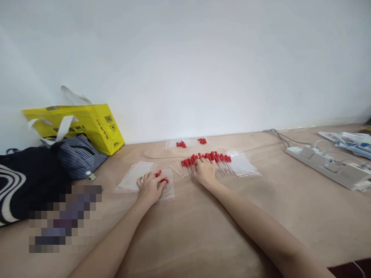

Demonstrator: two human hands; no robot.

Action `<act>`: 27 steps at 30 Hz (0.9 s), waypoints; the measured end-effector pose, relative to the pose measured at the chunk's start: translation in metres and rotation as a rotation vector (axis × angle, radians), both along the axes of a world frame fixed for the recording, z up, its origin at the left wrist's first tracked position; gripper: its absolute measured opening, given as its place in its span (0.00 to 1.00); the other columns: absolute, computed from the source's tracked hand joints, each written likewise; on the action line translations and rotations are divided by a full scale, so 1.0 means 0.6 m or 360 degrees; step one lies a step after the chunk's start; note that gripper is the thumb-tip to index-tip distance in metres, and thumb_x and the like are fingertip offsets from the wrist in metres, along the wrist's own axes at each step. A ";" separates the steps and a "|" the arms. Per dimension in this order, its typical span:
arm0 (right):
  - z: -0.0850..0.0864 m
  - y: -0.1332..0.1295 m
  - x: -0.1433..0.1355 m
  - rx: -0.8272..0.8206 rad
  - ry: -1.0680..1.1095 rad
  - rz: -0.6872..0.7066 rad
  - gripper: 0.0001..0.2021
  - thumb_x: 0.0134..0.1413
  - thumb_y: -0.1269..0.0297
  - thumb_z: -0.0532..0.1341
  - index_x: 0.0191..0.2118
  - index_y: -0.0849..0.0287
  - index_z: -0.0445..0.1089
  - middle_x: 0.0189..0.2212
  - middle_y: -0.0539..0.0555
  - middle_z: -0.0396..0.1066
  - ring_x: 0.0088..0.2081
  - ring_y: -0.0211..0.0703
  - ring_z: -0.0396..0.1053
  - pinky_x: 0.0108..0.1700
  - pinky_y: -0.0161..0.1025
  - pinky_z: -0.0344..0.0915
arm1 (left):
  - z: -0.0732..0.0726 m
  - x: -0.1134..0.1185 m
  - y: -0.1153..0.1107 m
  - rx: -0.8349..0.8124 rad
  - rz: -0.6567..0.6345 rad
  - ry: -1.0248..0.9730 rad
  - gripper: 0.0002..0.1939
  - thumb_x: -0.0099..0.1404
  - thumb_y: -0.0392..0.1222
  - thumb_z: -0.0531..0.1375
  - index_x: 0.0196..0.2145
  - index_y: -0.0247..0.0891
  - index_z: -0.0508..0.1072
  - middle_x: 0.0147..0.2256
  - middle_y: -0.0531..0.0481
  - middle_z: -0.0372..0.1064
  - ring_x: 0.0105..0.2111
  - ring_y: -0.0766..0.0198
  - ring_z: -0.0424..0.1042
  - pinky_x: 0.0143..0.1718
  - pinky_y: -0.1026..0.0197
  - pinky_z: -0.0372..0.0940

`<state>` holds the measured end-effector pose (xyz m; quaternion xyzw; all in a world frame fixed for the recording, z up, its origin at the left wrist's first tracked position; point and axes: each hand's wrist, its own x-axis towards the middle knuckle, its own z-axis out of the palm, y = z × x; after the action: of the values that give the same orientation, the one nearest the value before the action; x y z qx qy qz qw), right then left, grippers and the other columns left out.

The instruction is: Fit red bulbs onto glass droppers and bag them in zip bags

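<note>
My left hand (150, 188) rests on a small clear plastic bag (168, 193), fingers bent and spread apart. Red-headed pieces (164, 180) show beside its thumb and fingertips, and the palm hides part of the bag. A row of thin pale sticks with red heads (220, 158) lies further right. Over the middle of that row, my right hand (205, 170) has its fingers curled down onto the red heads; the fingertips are closed around a red-headed stick, partly hidden. Stacks of flat clear bags lie left of my left hand (135, 175) and at the row's right end.
Near the wall, a clear bag (189, 143) bears two clusters of red-headed sticks. A yellow bag (100, 129), a striped pouch (82, 156) and a black bag (34, 181) stand at left. A power strip (321, 166) with plugs and cables lies at right, near plastic packets (350, 143).
</note>
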<state>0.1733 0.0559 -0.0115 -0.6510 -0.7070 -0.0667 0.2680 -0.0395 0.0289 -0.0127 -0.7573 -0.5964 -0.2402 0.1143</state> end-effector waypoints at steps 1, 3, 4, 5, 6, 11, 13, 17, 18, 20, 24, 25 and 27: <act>0.002 -0.001 -0.007 0.0011 -0.0009 0.0072 0.09 0.52 0.65 0.51 0.32 0.58 0.67 0.34 0.57 0.68 0.39 0.47 0.61 0.38 0.43 0.45 | 0.002 0.001 0.000 -0.0018 -0.0010 -0.0005 0.07 0.57 0.41 0.56 0.30 0.48 0.74 0.42 0.47 0.68 0.43 0.51 0.62 0.42 0.44 0.49; 0.005 -0.001 -0.025 0.0007 -0.0031 0.0209 0.09 0.52 0.64 0.51 0.33 0.57 0.68 0.35 0.56 0.68 0.39 0.46 0.60 0.38 0.42 0.46 | 0.006 0.003 -0.001 -0.0039 -0.0035 -0.0018 0.07 0.57 0.41 0.56 0.28 0.46 0.74 0.41 0.47 0.68 0.43 0.52 0.62 0.43 0.43 0.49; 0.006 -0.001 -0.035 -0.0007 -0.0044 0.0251 0.09 0.52 0.64 0.52 0.33 0.57 0.68 0.35 0.56 0.68 0.40 0.46 0.60 0.38 0.42 0.47 | 0.008 0.004 -0.002 -0.0037 -0.0046 -0.0026 0.06 0.57 0.40 0.56 0.28 0.46 0.74 0.41 0.47 0.69 0.43 0.52 0.62 0.43 0.44 0.49; 0.006 -0.001 -0.045 -0.0022 -0.0055 0.0270 0.09 0.52 0.64 0.52 0.33 0.57 0.69 0.35 0.56 0.68 0.40 0.46 0.60 0.38 0.43 0.47 | 0.009 0.004 -0.003 -0.0026 -0.0055 -0.0036 0.06 0.57 0.40 0.56 0.28 0.45 0.73 0.40 0.47 0.69 0.43 0.53 0.62 0.43 0.44 0.48; 0.006 0.000 -0.055 -0.0039 -0.0066 0.0268 0.09 0.51 0.64 0.52 0.33 0.58 0.69 0.35 0.57 0.68 0.40 0.46 0.60 0.39 0.43 0.47 | 0.010 0.005 -0.004 -0.0013 -0.0062 -0.0045 0.06 0.57 0.40 0.56 0.28 0.45 0.73 0.40 0.48 0.69 0.43 0.53 0.63 0.44 0.44 0.48; 0.003 0.006 -0.086 -0.0091 -0.0083 0.0164 0.14 0.50 0.59 0.53 0.34 0.64 0.70 0.36 0.61 0.67 0.40 0.50 0.59 0.41 0.46 0.47 | 0.013 0.007 -0.010 -0.0009 -0.0077 -0.0044 0.05 0.56 0.38 0.56 0.28 0.44 0.72 0.40 0.48 0.69 0.43 0.54 0.63 0.45 0.45 0.48; 0.003 0.007 -0.093 -0.0129 -0.0059 0.0118 0.17 0.50 0.56 0.53 0.35 0.65 0.69 0.37 0.62 0.67 0.41 0.51 0.59 0.41 0.47 0.47 | 0.013 0.009 -0.011 -0.0030 -0.0055 -0.0038 0.05 0.56 0.38 0.56 0.28 0.43 0.72 0.40 0.48 0.69 0.43 0.55 0.63 0.45 0.45 0.48; 0.006 0.008 -0.104 -0.0232 -0.0012 0.0050 0.18 0.49 0.56 0.53 0.38 0.66 0.69 0.38 0.62 0.67 0.41 0.50 0.59 0.43 0.46 0.47 | 0.016 0.011 -0.013 -0.0074 -0.0020 -0.0032 0.05 0.57 0.38 0.57 0.29 0.43 0.72 0.40 0.49 0.69 0.44 0.56 0.63 0.46 0.46 0.47; 0.007 0.006 -0.106 -0.0248 -0.0009 0.0048 0.17 0.49 0.57 0.53 0.37 0.66 0.69 0.38 0.63 0.67 0.41 0.50 0.60 0.43 0.46 0.47 | 0.017 0.011 -0.013 -0.0082 -0.0018 -0.0030 0.05 0.57 0.38 0.57 0.29 0.43 0.73 0.40 0.49 0.69 0.44 0.56 0.63 0.46 0.46 0.47; 0.010 0.000 -0.106 -0.0267 -0.0009 0.0058 0.16 0.48 0.58 0.54 0.36 0.66 0.69 0.37 0.63 0.68 0.41 0.50 0.60 0.42 0.46 0.47 | 0.017 0.011 -0.014 -0.0089 -0.0023 -0.0028 0.05 0.57 0.38 0.57 0.29 0.43 0.73 0.40 0.49 0.69 0.44 0.56 0.63 0.46 0.47 0.48; 0.014 -0.027 -0.088 -0.0299 -0.0020 0.0139 0.15 0.46 0.58 0.55 0.34 0.64 0.70 0.36 0.61 0.69 0.40 0.49 0.61 0.42 0.46 0.47 | 0.017 0.010 -0.015 -0.0088 -0.0049 -0.0025 0.05 0.57 0.39 0.57 0.29 0.43 0.72 0.39 0.49 0.69 0.44 0.56 0.63 0.45 0.47 0.48; 0.014 -0.036 -0.080 -0.0303 -0.0027 0.0172 0.14 0.46 0.58 0.55 0.33 0.64 0.70 0.35 0.60 0.69 0.39 0.49 0.62 0.42 0.46 0.47 | 0.016 0.010 -0.016 -0.0088 -0.0056 -0.0024 0.05 0.56 0.39 0.57 0.29 0.43 0.72 0.39 0.49 0.69 0.43 0.56 0.63 0.45 0.47 0.48; 0.014 -0.055 -0.062 -0.0321 -0.0041 0.0238 0.13 0.46 0.58 0.56 0.31 0.62 0.70 0.34 0.59 0.70 0.39 0.49 0.62 0.42 0.46 0.47 | 0.014 0.010 -0.016 -0.0082 -0.0078 -0.0021 0.05 0.57 0.39 0.56 0.29 0.43 0.72 0.39 0.49 0.69 0.43 0.56 0.64 0.45 0.47 0.48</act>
<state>0.1362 0.0230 -0.0033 -0.6191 -0.7602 0.0164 0.1964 -0.0337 0.0193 -0.0040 -0.7727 -0.5845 -0.2326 0.0849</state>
